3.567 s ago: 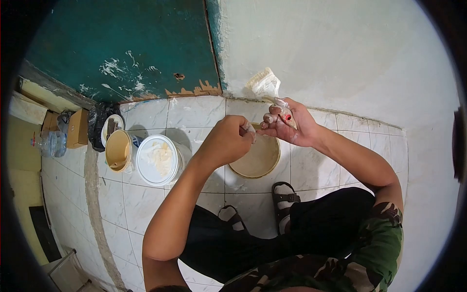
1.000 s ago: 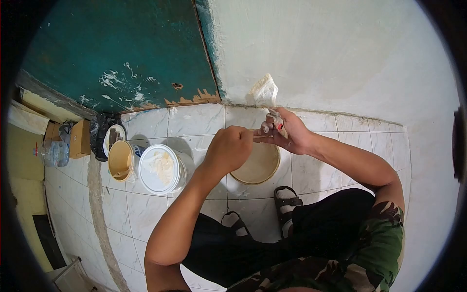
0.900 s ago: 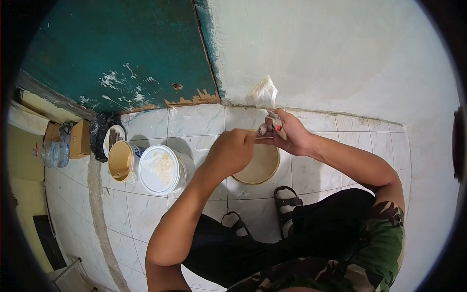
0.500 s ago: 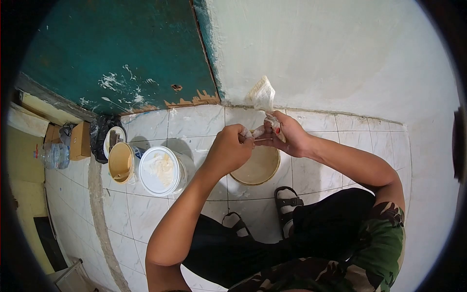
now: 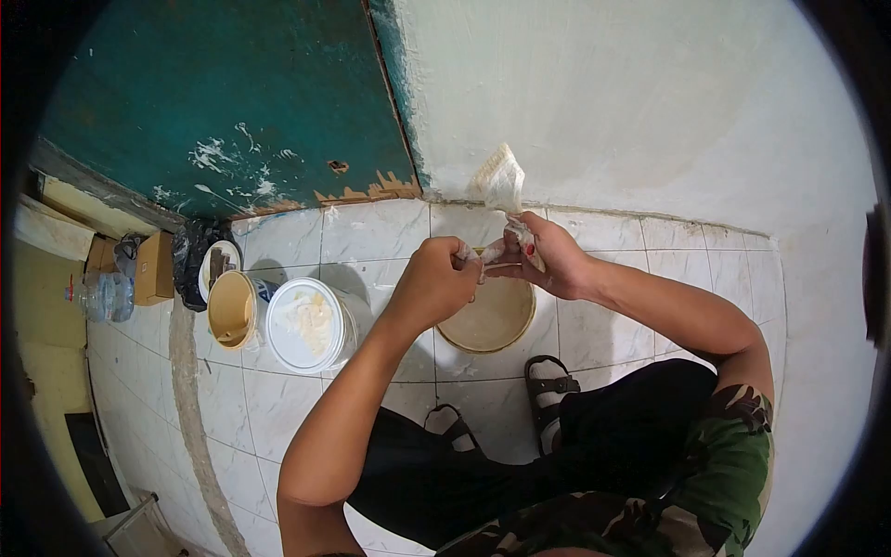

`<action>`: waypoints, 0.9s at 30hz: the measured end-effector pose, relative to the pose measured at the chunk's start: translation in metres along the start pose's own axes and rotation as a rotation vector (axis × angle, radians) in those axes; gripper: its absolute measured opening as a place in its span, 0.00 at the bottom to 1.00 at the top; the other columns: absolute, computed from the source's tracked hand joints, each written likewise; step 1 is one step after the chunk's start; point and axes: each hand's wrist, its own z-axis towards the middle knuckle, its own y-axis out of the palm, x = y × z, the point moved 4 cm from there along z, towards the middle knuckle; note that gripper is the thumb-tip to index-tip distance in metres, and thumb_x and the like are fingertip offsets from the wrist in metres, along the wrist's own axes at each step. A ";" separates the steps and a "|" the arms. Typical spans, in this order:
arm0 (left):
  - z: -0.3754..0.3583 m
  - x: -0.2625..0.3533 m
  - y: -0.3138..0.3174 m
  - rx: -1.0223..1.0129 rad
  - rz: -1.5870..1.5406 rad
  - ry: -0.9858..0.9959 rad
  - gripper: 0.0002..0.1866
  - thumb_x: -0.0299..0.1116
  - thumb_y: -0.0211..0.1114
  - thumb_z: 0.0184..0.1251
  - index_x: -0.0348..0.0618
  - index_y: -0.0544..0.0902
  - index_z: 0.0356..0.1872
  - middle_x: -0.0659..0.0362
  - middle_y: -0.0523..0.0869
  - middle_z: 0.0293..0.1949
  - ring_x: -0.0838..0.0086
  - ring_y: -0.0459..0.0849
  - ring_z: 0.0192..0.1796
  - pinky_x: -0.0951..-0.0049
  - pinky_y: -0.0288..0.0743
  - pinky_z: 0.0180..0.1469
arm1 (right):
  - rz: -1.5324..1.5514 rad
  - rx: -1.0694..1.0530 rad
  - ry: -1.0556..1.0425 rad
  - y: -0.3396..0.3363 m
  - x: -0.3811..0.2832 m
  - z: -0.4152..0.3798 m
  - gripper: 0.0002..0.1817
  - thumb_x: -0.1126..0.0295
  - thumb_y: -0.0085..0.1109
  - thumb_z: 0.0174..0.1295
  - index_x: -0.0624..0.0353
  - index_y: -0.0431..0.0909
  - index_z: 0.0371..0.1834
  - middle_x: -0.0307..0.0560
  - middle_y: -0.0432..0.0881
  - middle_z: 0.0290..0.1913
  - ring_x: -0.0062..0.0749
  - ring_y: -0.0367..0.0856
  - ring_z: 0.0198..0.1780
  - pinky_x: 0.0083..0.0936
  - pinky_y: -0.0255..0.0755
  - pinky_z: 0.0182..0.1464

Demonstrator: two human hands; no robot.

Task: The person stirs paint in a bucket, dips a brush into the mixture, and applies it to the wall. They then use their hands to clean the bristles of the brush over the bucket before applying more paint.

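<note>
My right hand is wrapped round the handle of a putty-smeared scraper, whose pale blade points up toward the wall. Close beside it, my left hand has its fingers pinched together near the fingers of my right hand; what they grip, if anything, is too small to make out. White residue coats fingers of both hands. Below them, a round bucket with a yellowish rim stands on the floor, partly hidden by my left hand.
Left of my hands stand a white lidded bucket and an opened cream tub. Farther left are a black plastic bag, a cardboard box and a clear bottle. A green door and pale wall rise ahead.
</note>
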 end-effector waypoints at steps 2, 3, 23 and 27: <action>0.001 -0.001 0.001 -0.002 -0.042 -0.011 0.08 0.28 0.62 0.68 0.30 0.81 0.34 0.55 0.86 0.28 0.76 0.82 0.27 0.73 0.77 0.32 | -0.002 -0.031 0.003 -0.004 0.003 0.004 0.19 0.55 0.38 0.76 0.62 0.70 0.45 0.49 0.78 0.42 0.41 0.82 0.51 0.38 0.74 0.61; 0.001 -0.001 0.001 -0.005 -0.085 -0.022 0.08 0.27 0.62 0.68 0.30 0.81 0.34 0.55 0.86 0.28 0.76 0.82 0.27 0.73 0.77 0.32 | -0.002 -0.031 0.003 -0.001 0.002 0.002 0.19 0.55 0.38 0.76 0.62 0.70 0.45 0.49 0.78 0.42 0.41 0.82 0.51 0.38 0.74 0.61; 0.003 0.003 -0.001 0.289 0.226 0.038 0.13 0.34 0.66 0.57 0.31 0.79 0.27 0.48 0.83 0.23 0.62 0.85 0.27 0.63 0.75 0.33 | 0.003 0.021 0.022 0.006 0.002 -0.005 0.22 0.54 0.41 0.75 0.61 0.68 0.58 0.51 0.80 0.48 0.43 0.80 0.56 0.41 0.73 0.62; 0.004 -0.001 -0.006 0.380 0.304 0.073 0.13 0.34 0.63 0.56 0.32 0.78 0.23 0.44 0.82 0.22 0.59 0.83 0.27 0.63 0.75 0.35 | -0.029 0.048 0.036 0.014 -0.003 -0.012 0.22 0.52 0.36 0.77 0.59 0.73 0.42 0.53 0.80 0.51 0.48 0.77 0.61 0.46 0.70 0.66</action>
